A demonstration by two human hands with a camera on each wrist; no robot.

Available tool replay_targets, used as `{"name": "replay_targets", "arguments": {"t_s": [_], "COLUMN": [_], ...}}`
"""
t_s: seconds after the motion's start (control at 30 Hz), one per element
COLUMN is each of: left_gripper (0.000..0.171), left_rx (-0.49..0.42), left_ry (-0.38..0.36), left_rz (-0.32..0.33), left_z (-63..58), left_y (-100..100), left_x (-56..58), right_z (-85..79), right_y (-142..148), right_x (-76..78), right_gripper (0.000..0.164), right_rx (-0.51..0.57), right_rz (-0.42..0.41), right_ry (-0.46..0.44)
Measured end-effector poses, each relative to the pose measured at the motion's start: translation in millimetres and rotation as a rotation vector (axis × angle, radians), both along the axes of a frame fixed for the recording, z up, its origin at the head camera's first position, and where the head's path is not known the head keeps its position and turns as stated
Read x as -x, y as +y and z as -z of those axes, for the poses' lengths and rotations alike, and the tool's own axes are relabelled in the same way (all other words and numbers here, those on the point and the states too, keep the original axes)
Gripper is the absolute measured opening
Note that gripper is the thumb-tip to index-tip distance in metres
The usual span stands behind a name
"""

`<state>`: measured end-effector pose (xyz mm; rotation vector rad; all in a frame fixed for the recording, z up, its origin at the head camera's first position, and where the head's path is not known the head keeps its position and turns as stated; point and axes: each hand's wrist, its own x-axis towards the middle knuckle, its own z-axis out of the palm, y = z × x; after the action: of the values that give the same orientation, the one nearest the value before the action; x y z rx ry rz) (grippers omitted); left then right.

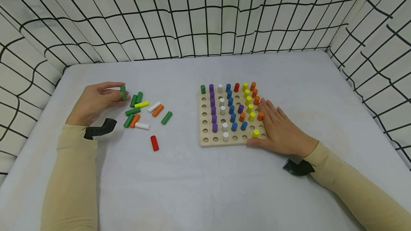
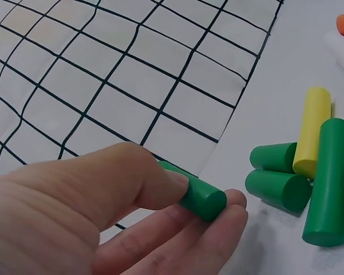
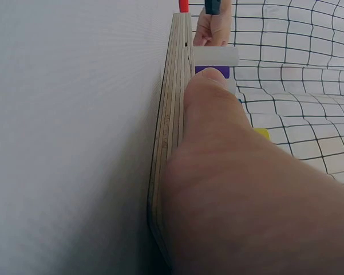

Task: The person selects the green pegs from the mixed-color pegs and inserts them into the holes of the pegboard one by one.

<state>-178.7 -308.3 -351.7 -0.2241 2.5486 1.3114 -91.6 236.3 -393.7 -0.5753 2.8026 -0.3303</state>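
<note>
My left hand (image 1: 96, 101) pinches a green peg (image 2: 203, 196) between thumb and fingers, just left of a loose pile of pegs. In that pile lie several green pegs (image 2: 327, 183), a yellow peg (image 1: 142, 104), plus white and orange ones. A wooden pegboard (image 1: 210, 144) stands right of centre with columns of purple, white, blue, yellow and orange pegs. One green peg (image 1: 203, 89) is upright in its far left corner. My right hand (image 1: 282, 131) rests against the board's right side, fingers extended and thumb at the near edge (image 3: 174, 114).
A red peg (image 1: 155, 143) lies apart on the white tabletop (image 1: 179, 188), nearer than the pile. Another green peg (image 1: 166, 118) sits at the pile's right. Black wire grid (image 1: 192, 20) walls border the back and both sides.
</note>
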Motion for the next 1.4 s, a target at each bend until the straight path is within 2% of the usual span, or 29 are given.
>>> {"name": "replay_targets", "arguments": {"t_s": [0.17, 0.37, 0.5, 0.73, 0.97, 1.4], "left_gripper": [0.061, 0.056, 0.051, 0.05, 0.053, 0.044], "left_rx": [-0.048, -0.184, -0.246, -0.245, -0.196, -0.351], "left_ry": [0.054, 0.128, 0.153, 0.13, 0.109, 0.177], "left_rz": [-0.013, -0.021, -0.002, 0.046, 0.092, 0.142], "left_z": [-3.0, -8.9, -12.0, -9.0, -7.7, -8.5], "left_y": [9.2, 22.0, 30.2, 54.8, 73.8, 106.6], "left_x": [0.6, 0.2, 0.2, 2.6, -1.7, -4.4], "right_z": [0.7, 2.1, 0.8, 0.1, 0.5, 1.9], "right_y": [2.2, 2.4, 0.2, 0.6, 0.7, 1.5], "right_x": [-1.0, -0.7, 1.4, 1.2, 1.9, 2.9], "right_gripper": [0.127, 0.126, 0.126, 0.127, 0.128, 0.13], "right_rx": [0.004, 0.016, 0.027, 0.011, -0.006, -0.004], "right_rz": [0.004, 0.005, -0.007, -0.005, -0.003, 0.0], "right_ry": [-0.012, 0.012, 0.025, 0.023, 0.019, 0.027]}}
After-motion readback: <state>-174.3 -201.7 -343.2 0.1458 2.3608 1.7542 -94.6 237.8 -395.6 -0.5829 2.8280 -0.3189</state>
